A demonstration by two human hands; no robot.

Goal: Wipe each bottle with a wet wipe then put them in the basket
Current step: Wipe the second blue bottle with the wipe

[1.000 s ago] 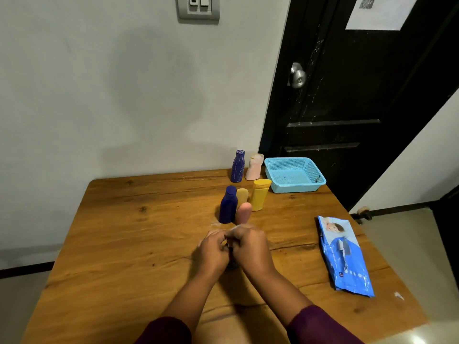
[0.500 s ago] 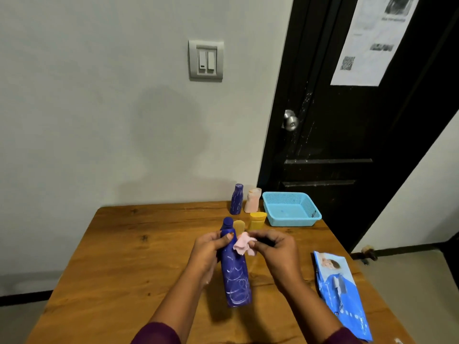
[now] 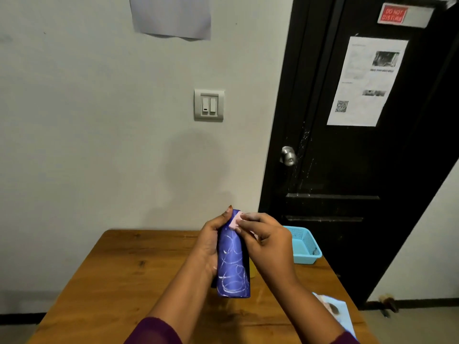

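Observation:
A tall blue bottle point(image 3: 233, 264) with white scribbles is held up above the table, its base toward me. My left hand point(image 3: 211, 244) grips its left side, fingers curled round it. My right hand point(image 3: 265, 242) pinches a small pink wet wipe point(image 3: 234, 220) against the bottle's upper end. The light blue basket point(image 3: 306, 247) stands on the table behind my right hand, partly hidden by it. A sliver of a yellow bottle point(image 3: 252, 269) shows behind the blue one; the other bottles are hidden by my hands.
The wooden table point(image 3: 129, 274) stands against a grey wall. A blue wet-wipe pack point(image 3: 335, 310) lies at the table's right front. A black door point(image 3: 360, 157) with a knob stands behind the basket.
The blue bottle came up off the table and closer to the camera. The view tilted upward. My right hand brought the wipe onto the bottle's top end.

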